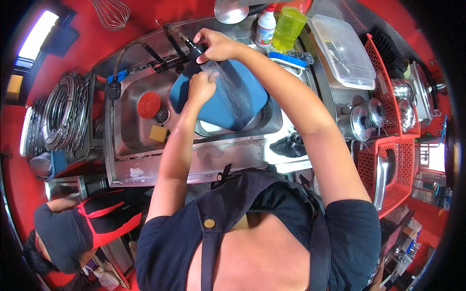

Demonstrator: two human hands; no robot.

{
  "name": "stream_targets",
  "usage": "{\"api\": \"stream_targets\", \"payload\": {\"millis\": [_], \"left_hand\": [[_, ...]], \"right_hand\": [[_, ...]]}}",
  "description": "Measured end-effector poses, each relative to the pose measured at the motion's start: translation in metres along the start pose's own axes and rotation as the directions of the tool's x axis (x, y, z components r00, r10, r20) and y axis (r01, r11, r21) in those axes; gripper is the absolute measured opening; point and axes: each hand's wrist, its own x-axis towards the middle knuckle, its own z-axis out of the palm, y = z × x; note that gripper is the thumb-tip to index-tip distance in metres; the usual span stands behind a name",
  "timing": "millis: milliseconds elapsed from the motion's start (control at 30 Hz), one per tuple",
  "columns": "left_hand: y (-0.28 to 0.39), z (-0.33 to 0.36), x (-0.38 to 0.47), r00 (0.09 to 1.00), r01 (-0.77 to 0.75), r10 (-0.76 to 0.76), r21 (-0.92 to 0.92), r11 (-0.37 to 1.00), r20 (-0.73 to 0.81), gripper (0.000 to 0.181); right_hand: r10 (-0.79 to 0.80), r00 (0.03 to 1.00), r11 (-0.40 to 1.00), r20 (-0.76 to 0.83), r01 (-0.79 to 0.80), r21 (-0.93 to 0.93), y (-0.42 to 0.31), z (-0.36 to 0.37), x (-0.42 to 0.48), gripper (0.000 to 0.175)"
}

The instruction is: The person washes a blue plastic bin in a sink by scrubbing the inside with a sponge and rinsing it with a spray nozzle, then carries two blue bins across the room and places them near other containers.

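A blue board or tray [233, 96] lies tilted over the right sink basin, with water running down its face. My right hand [216, 45] grips the black spray head of a flexible tap [194, 50] above the board's far edge. Just below it, my left hand [202, 85] is closed at the upper left part of the board, in or beside the spray; whether it holds the board or something small I cannot tell. White dishes [205, 129] show partly beneath the board. In the left basin lie a red round lid [149, 105] and a yellow sponge [158, 134].
A second tap [114, 89] hangs at the left basin. Behind the sink stand a white bottle [265, 27], a container of yellow-green liquid [289, 27] and a blue-bristled brush [287, 60]. A dark cloth [289, 145] lies right. Red baskets [397, 171] stand farther right. Another person [65, 236] is at lower left.
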Motion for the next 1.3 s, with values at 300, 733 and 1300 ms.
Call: {"api": "stream_targets", "payload": {"millis": [300,733,1300], "left_hand": [[-0.008,0.026,0.041,0.993,0.008,0.015,-0.195,0.981,0.115,0.048],[0.003,-0.021,-0.027,0.97,0.099,-0.141,0.212,0.972,0.195,0.056],[-0.017,-0.011,-0.008,0.99,0.117,-0.112,-0.054,0.992,0.088,0.056]], "right_hand": [[-0.028,0.982,0.981,-0.184,0.063,0.186,0.025,0.022,-0.005,0.059],[0.086,0.993,0.917,-0.075,-0.05,0.396,0.008,0.025,-0.027,0.053],[-0.059,0.987,0.958,-0.15,0.098,0.268,0.041,0.029,-0.019,0.053]]}}
